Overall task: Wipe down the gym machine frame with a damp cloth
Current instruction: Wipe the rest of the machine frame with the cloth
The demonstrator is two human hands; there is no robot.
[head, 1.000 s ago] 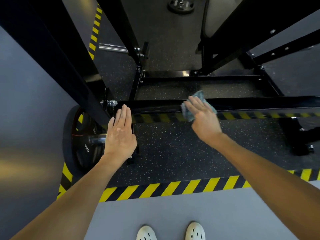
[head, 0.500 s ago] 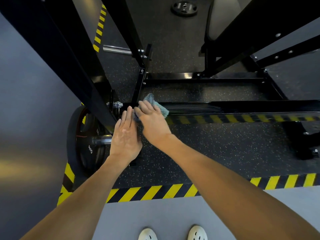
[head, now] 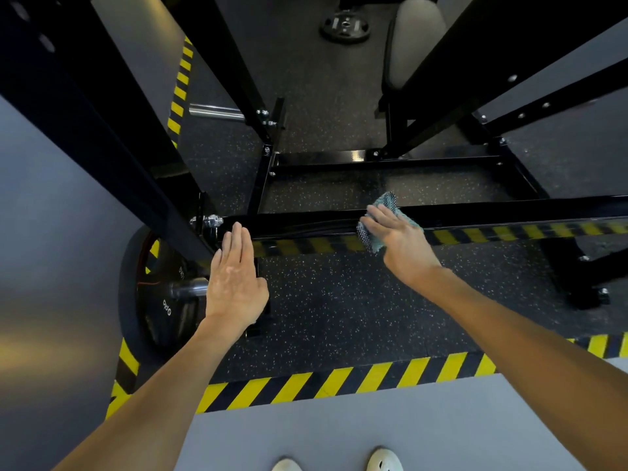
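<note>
A black gym machine frame fills the view, and its horizontal crossbar [head: 306,224] runs left to right in front of me. My right hand [head: 399,237] presses a blue-grey cloth [head: 385,202] flat against the middle of that bar, with its fingers straight over the cloth. My left hand [head: 234,270] lies flat and empty, fingers straight and together, with its fingertips at the bar's left end, just right of a silver bolt [head: 210,220]. Wet streaks show on the bar between my hands.
A slanted black upright [head: 102,137] crosses the left side. A black weight plate [head: 159,294] sits on a steel sleeve at lower left. Another plate [head: 345,27] lies on the floor far back. Yellow-black hazard tape [head: 339,379] edges the speckled rubber mat. My white shoes [head: 384,460] show at the bottom.
My right hand slid the cloth left along the bar to my left hand, then back right to the middle. My left hand stayed at the bar's left end.
</note>
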